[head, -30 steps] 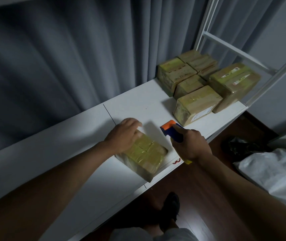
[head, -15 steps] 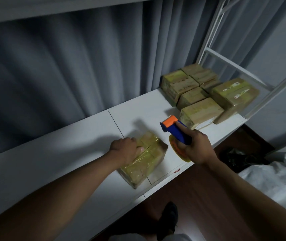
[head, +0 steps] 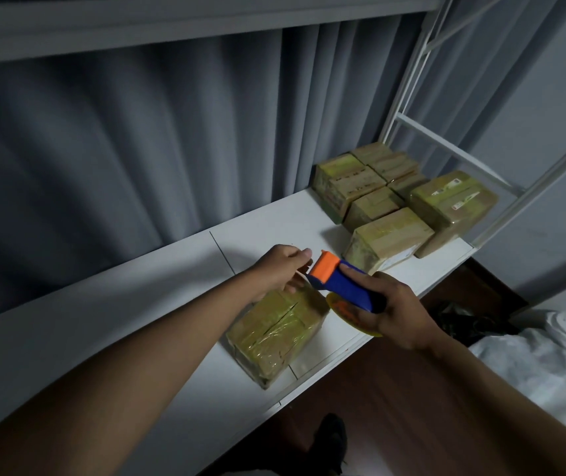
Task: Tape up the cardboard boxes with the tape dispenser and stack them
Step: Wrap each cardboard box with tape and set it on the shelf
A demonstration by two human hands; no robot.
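Gripping tape dispenser (head: 341, 286) handle, right hand (head: 395, 312); left hand (head: 283, 271) fingers curled, pinching at orange head, above box (head: 276, 333).

Tape dispenser (head: 343, 286) in right hand (head: 398, 314) above box (head: 274, 334)

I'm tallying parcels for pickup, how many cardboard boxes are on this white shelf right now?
7 that I can make out: one box at the front edge below the hands, and six in the far right cluster, some perhaps stacked. More may be hidden behind them.
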